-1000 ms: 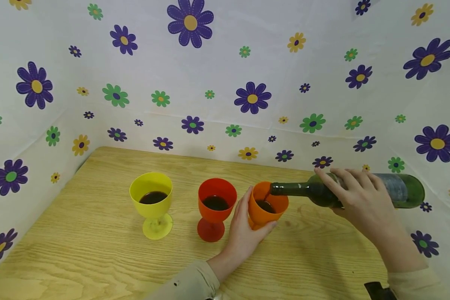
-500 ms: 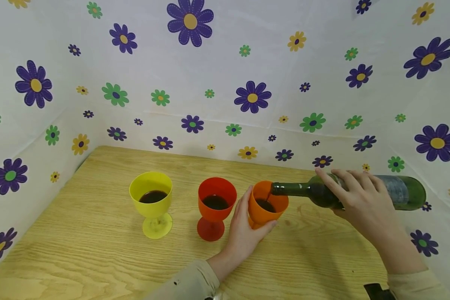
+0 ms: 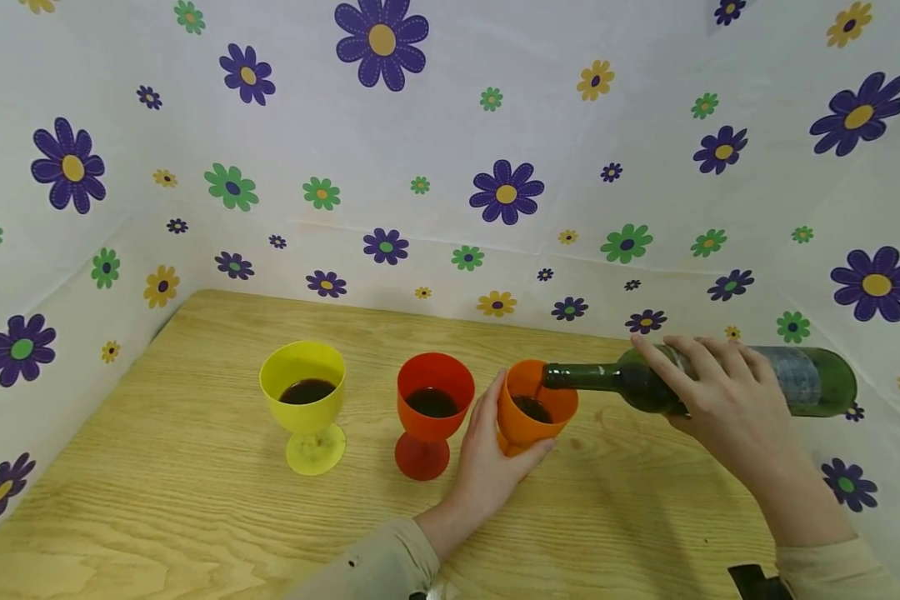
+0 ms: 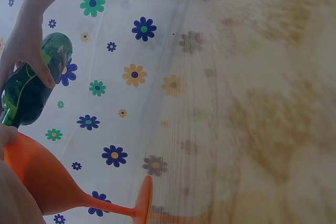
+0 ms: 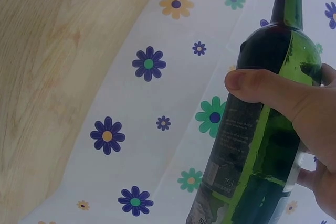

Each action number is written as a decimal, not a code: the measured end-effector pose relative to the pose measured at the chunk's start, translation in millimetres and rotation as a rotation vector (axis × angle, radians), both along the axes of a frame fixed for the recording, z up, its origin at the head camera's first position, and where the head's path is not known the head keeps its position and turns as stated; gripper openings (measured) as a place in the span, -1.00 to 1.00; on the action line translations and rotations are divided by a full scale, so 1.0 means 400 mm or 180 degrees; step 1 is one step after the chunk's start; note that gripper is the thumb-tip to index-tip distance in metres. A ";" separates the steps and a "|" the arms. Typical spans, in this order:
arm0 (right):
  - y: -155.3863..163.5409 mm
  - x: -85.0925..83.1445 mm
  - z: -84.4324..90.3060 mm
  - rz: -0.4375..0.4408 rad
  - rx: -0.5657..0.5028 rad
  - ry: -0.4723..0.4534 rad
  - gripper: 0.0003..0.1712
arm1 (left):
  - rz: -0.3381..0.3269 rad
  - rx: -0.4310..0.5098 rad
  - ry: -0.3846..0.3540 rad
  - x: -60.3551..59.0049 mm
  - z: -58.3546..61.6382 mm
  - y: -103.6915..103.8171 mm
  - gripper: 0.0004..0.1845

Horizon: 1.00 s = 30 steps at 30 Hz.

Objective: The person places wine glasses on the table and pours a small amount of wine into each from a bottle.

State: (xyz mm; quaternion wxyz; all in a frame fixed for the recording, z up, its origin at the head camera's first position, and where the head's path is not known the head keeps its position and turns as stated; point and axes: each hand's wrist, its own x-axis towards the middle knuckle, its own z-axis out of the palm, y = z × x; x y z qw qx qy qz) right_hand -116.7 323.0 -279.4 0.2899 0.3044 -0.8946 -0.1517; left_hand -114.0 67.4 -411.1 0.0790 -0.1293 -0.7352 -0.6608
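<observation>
1. Step in hand, as judged: wine is being poured into the orange cup (image 3: 536,408), which stands on the table (image 3: 195,500), rightmost of three.
2. The bottle (image 3: 720,382) is gripped by the right hand (image 3: 727,400), near horizontal, its mouth over the rim.
3. The cup bowl is clasped by the left hand (image 3: 495,458).
4. Next move: the bottle is to be righted before overfilling.
5. Liquid levels show only in the head view; the cup foot (image 4: 143,203) shows in the left wrist view; the thumb (image 5: 262,88) across the bottle shows in the right wrist view.

Head view high, forward-down; wrist views close, sharing the bottle (image 3: 720,381).
</observation>
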 end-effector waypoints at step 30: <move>-0.023 0.022 -0.053 -0.0016 -0.0370 -0.0201 0.16 | -0.0016 0.0026 0.0001 -0.001 -0.003 0.002 0.00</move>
